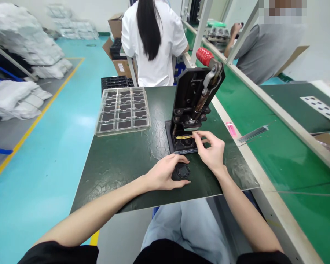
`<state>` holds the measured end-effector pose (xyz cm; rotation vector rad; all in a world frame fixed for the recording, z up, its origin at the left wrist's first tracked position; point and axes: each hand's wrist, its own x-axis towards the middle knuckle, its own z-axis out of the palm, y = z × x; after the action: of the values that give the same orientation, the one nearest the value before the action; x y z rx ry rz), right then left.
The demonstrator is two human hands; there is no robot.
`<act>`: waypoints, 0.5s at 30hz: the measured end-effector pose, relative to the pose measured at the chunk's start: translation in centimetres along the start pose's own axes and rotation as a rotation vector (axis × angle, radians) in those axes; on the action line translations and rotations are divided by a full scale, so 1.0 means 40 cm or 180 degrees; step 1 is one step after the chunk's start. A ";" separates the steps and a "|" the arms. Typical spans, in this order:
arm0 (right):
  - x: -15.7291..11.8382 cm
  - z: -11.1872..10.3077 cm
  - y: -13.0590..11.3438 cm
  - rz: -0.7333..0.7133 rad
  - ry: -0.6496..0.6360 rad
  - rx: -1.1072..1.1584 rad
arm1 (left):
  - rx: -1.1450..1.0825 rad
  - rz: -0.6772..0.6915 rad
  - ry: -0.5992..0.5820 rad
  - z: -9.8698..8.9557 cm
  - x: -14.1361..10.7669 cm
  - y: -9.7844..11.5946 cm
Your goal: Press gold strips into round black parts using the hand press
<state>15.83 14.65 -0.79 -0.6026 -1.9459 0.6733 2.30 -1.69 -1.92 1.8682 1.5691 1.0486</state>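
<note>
My left hand (169, 172) curls around a small round black part (183, 171) lying on the dark green tabletop, thumb on the near side and fingers on the far side. Its upper face has a dark square in the middle. In front of it stands a black toggle press (199, 95) with a red handle grip (205, 56) raised at the top. My right hand (209, 146) reaches to the base of the press, thumb and forefinger pinched at the right end of a thin yellow strip (183, 137). The strip lies across the black fixture (187, 143) under the ram.
A clear compartment tray (122, 130) with dark flat pieces lies at the table's back left. A green conveyor (266, 134) with a pale rail runs along the right, bearing a pink label (231, 129) and a grey strip bundle (253, 134). Two co-workers sit beyond.
</note>
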 end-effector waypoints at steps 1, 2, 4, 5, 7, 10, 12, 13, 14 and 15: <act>0.000 0.000 0.000 -0.0002 0.0006 0.0006 | 0.0005 0.0023 0.0001 0.000 0.000 0.000; 0.000 0.000 0.001 -0.0011 0.0005 0.0007 | 0.0011 0.0041 0.0001 0.000 0.001 -0.001; 0.000 0.002 0.002 -0.0040 -0.0031 0.0007 | 0.0015 0.0050 -0.0009 0.000 0.001 -0.002; 0.000 0.002 0.003 -0.0049 -0.0051 0.0008 | 0.0014 0.0040 -0.0013 0.000 0.001 -0.003; 0.000 0.003 0.005 -0.0044 -0.0066 0.0020 | 0.0014 0.0016 -0.0023 0.000 0.000 -0.004; 0.000 0.004 0.005 -0.0008 -0.0020 0.0045 | 0.0022 0.0034 -0.0021 0.000 0.000 -0.006; 0.000 0.004 0.004 0.0011 0.0002 0.0056 | 0.0028 0.0064 -0.0021 0.001 0.000 -0.007; 0.000 0.005 0.003 0.0028 -0.0011 0.0063 | 0.0028 0.0065 -0.0021 0.001 0.000 -0.008; -0.001 0.005 0.003 0.0049 -0.0040 0.0069 | 0.0024 0.0055 -0.0026 0.002 0.000 -0.008; -0.001 0.007 0.002 0.0073 -0.0073 0.0075 | 0.0022 0.0038 -0.0036 0.002 0.000 -0.008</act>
<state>15.63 14.63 -0.98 -0.6060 -1.9521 0.7194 2.17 -1.60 -2.21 1.8870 1.5589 1.0371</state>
